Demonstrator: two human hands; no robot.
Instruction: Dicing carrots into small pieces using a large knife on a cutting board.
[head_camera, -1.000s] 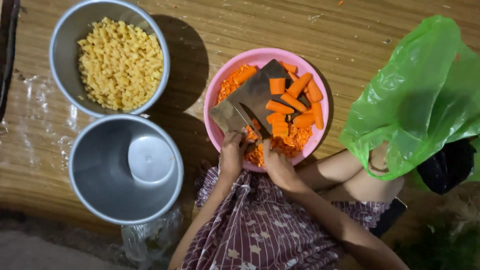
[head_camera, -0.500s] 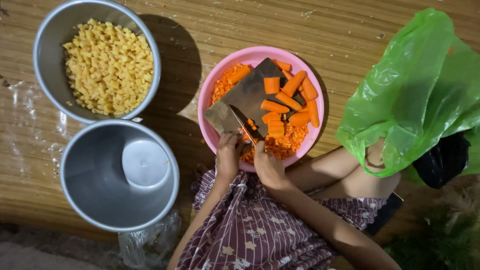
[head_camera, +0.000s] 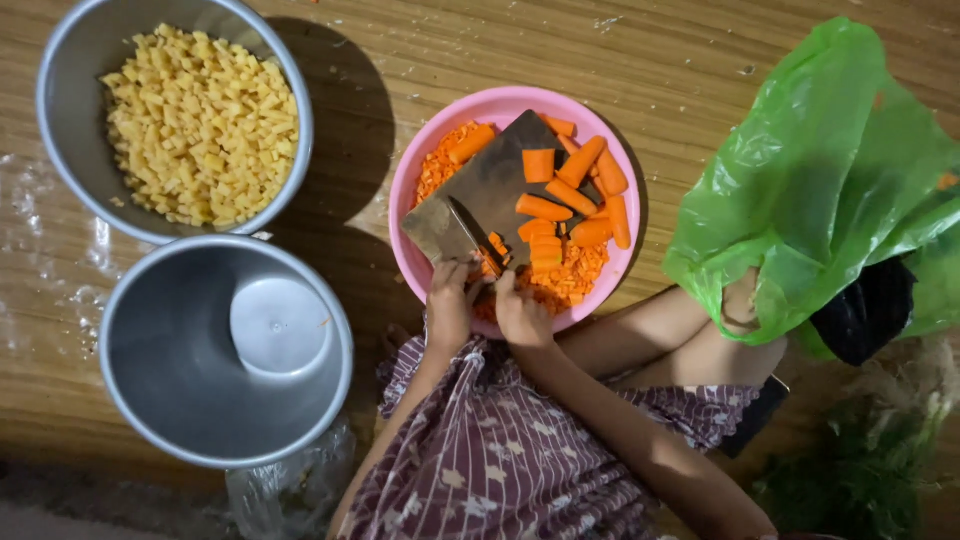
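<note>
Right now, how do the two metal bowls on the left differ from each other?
The upper metal bowl is heaped with small yellow diced pieces; the lower metal bowl holds only a pale round lid-like disc. The lower bowl looks slightly wider, and it lies nearer the person's left hand. Both are round, grey and sit on the woven mat.

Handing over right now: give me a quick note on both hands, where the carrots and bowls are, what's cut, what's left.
Left hand: at the knife on the dark board; grip not clear.
Right hand: steadying a carrot piece by the blade.
Board sits across the pink bowl.
Done: diced carrot in that bowl.
Left: carrot chunks on the board.
Nearby: steel bowl of yellow cubes; steel bowl holding a white lid.
</note>
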